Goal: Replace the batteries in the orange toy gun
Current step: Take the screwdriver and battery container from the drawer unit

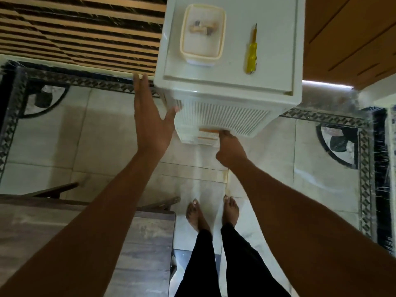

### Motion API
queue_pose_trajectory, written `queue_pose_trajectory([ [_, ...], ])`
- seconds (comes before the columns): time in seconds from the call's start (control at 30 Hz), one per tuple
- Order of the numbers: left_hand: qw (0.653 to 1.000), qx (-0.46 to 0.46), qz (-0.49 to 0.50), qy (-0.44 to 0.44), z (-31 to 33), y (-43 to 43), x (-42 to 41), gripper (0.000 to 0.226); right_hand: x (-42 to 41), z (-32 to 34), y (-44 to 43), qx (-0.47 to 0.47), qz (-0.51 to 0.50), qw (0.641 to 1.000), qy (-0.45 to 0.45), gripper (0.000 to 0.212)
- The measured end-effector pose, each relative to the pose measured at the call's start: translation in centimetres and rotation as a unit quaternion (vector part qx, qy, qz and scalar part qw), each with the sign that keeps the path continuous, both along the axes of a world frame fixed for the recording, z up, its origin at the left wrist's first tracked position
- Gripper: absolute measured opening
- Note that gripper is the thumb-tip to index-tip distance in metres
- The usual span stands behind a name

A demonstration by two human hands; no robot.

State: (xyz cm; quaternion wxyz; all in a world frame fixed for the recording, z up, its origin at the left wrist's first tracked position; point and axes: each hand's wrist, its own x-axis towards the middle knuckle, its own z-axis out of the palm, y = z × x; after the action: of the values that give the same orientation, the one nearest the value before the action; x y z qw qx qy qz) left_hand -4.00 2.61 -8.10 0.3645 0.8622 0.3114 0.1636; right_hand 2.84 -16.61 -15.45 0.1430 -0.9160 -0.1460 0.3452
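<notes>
A white plastic drawer cabinet [231, 86] stands on the floor in front of me. On its top lie a cream plastic box [202, 33] holding small batteries, and a yellow screwdriver [251, 54] to its right. My left hand [150, 116] is flat and open against the cabinet's left front corner, thumb touching the ribbed drawer front. My right hand [230, 148] is curled around the orange-trimmed handle [209, 131] of a drawer. The orange toy gun is not visible.
A slatted wooden panel [81, 28] lies to the left of the cabinet and a wooden door [351, 39] to the right. A grey wooden table [85, 232] sits at lower left. My bare feet [212, 213] stand on the patterned tile floor.
</notes>
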Motion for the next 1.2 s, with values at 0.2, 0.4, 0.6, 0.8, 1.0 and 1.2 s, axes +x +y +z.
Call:
queue_pose_trajectory([
  [0.2,0.959,-0.207,0.098,0.167,-2.0,0.1,1.2,0.094,1.5,0.9,-0.4,0.084,-0.393,0.916,-0.008,0.056],
  [0.4,0.915,-0.362,0.089,0.156,-3.6,-0.2,3.5,0.100,4.1,0.3,-2.5,0.170,-0.547,0.817,0.065,0.087],
  [0.6,0.881,-0.445,0.144,0.073,-3.8,-1.1,4.0,0.076,4.9,-0.5,-2.4,0.274,-0.584,0.755,0.112,0.122],
  [0.8,0.874,-0.456,0.160,0.048,-2.7,-1.9,3.8,0.060,4.6,-0.9,-0.8,0.344,-0.590,0.715,0.150,0.084],
  [1.0,0.885,-0.407,0.225,-0.016,1.1,-3.7,3.1,0.013,2.1,3.3,-1.6,0.304,-0.564,0.764,0.075,0.056],
  [1.2,0.935,-0.223,0.253,-0.107,6.8,-5.6,3.4,0.012,0.8,12.8,-2.6,0.371,-0.435,0.809,-0.135,0.004],
])
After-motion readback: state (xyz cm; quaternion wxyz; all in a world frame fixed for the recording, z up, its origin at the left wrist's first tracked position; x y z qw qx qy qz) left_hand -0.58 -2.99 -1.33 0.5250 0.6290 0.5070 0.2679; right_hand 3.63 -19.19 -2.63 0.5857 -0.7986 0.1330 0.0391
